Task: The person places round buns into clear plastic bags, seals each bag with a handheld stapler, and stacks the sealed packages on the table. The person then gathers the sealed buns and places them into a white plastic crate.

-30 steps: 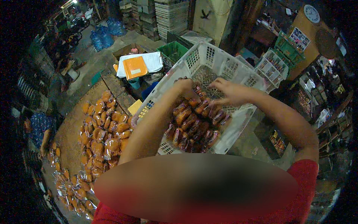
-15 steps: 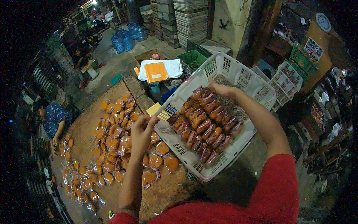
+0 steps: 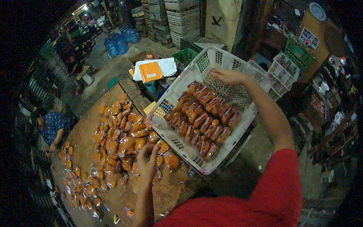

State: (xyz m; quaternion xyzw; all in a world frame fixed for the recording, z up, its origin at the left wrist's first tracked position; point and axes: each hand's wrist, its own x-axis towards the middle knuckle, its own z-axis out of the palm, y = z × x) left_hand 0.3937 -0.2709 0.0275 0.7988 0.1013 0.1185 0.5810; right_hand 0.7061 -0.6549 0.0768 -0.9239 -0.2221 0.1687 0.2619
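My left hand [image 3: 148, 159] is over the right side of a heap of orange-brown buns in clear wrappers [image 3: 120, 140]. Its thumb and fingers are apart and curved, with nothing visible between them; whether they touch a bun I cannot tell. My right hand [image 3: 228, 77] reaches into a white plastic crate [image 3: 223, 162], fingers stretched out above the bare far part of its floor. Rows of wrapped buns [image 3: 202, 119] stand on edge, packed close together, in the near and left part of the crate. The crate is tilted at the table's right edge.
The heap lies on a brown wooden table [image 3: 166, 196]. Beyond it are papers and an orange folder [image 3: 150, 72], a green crate [image 3: 185, 56] and blue water bottles [image 3: 115, 44]. Another person [image 3: 55, 126] is at the table's left edge. More white crates [image 3: 283, 72] stand at the right.
My left hand has left the crate's near left rim and come down over the bun heap. My right hand has opened flatter, away from the packed rows. The view has shifted slightly.
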